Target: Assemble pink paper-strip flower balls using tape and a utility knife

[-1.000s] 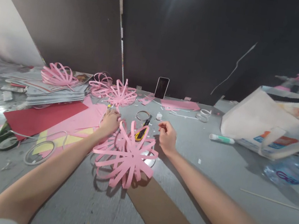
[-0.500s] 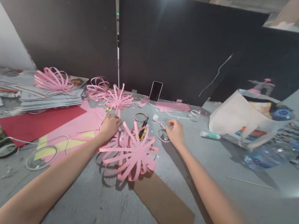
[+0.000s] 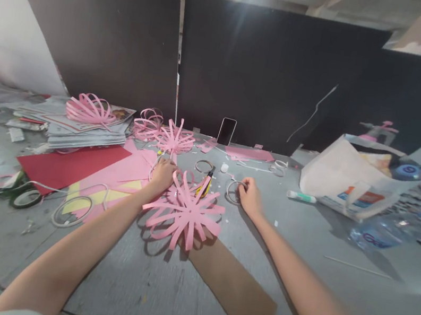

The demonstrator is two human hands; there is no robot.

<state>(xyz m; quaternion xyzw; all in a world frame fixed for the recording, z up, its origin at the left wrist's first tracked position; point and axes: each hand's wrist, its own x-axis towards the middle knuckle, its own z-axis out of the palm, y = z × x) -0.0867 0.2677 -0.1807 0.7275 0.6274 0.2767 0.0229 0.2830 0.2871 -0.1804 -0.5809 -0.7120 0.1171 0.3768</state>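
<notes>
My right hand (image 3: 251,196) pinches the edge of a thin pale ring (image 3: 232,192), perhaps a coil of wire or narrow tape, which tilts up from the grey table. My left hand (image 3: 162,175) is curled down beside a ball of pink paper strips (image 3: 189,210); its fingertips are partly hidden, so what they hold does not show. Between the hands lie a yellow and black utility knife (image 3: 206,182), a second ring (image 3: 203,166) and a small white cap-like piece (image 3: 224,168). Just beyond my left hand is another pink strip flower (image 3: 175,138).
Left are stacked papers (image 3: 85,136), a red sheet (image 3: 72,164) and a green tape roll (image 3: 25,198). A brown cardboard strip (image 3: 233,285) lies in front. A phone (image 3: 226,131) leans at the back. Right are a glue stick (image 3: 301,197), white bag (image 3: 337,173) and plastic bottle (image 3: 384,229).
My right hand has closed on the ring's edge, and the ring now tilts upward. The left hand has hardly moved on the table. The whole view has shifted a little.
</notes>
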